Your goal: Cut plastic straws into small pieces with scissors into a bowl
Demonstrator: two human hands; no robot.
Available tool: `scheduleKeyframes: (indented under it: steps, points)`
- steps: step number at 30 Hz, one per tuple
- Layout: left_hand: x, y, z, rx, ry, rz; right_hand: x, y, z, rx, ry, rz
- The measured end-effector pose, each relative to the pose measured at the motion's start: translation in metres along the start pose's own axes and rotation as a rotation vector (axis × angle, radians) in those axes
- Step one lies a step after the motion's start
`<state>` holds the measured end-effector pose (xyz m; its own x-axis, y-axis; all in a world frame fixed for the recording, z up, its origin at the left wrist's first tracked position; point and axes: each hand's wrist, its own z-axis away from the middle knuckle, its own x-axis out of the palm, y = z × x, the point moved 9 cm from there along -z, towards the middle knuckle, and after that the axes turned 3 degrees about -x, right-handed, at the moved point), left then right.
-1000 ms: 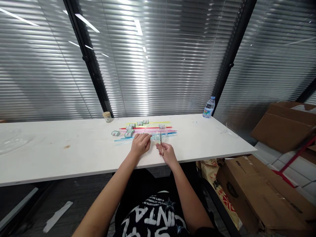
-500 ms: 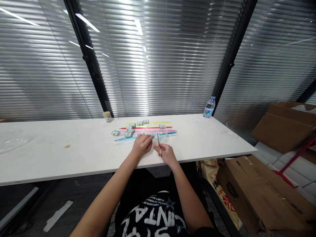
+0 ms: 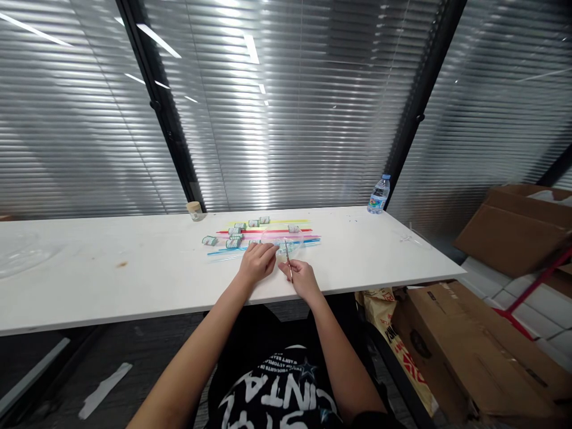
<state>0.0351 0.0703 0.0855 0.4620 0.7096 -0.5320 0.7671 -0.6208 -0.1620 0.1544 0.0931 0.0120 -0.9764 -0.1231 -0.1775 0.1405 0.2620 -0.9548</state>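
Observation:
My left hand [image 3: 257, 262] rests knuckles-up on the white table [image 3: 134, 280], fingers curled over something I cannot make out. Its fingertips lie beside a clear round dish [image 3: 281, 239]. Just to its right, my right hand [image 3: 302, 279] pinches a thin brown stick [image 3: 288, 259] whose tip points toward the dish. Beyond both hands lie long coloured straws, red [image 3: 268, 231], yellow [image 3: 286, 222] and blue [image 3: 232, 249]. Several small green-and-white rolls [image 3: 232, 243] lie scattered among the straws.
A water bottle [image 3: 378, 195] stands at the table's far right by the blinds. A small beige pot [image 3: 194, 210] sits at the back. A clear plate [image 3: 18, 253] lies at the far left. Cardboard boxes [image 3: 473, 351] crowd the floor to the right.
My right hand has shifted slightly left, and the stick has tilted from upright to leaning left. The left hand has barely moved.

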Motion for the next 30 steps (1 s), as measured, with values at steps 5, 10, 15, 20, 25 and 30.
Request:
scheduleKeyframes:
  steps: [5,10,15,20,25,30]
  points:
    - [-0.005,0.004,-0.001,0.040,0.039,-0.018,0.001,0.000,0.000,0.009,-0.011,0.000]
    - [-0.008,0.008,-0.001,0.068,0.077,-0.021,0.001,0.000,0.000,0.011,-0.012,-0.003]
    - [-0.005,0.004,-0.001,0.043,0.051,-0.021,0.001,0.001,0.000,0.005,-0.014,0.002]
    - [-0.003,0.002,0.000,0.028,0.036,0.001,0.000,-0.001,0.000,-0.006,-0.009,0.013]
    - [-0.001,0.000,-0.001,-0.004,0.000,-0.001,0.001,0.000,-0.001,-0.008,-0.007,0.010]
    - [-0.007,-0.004,-0.002,-0.054,0.050,-0.036,0.000,0.004,-0.002,-0.010,0.014,0.005]
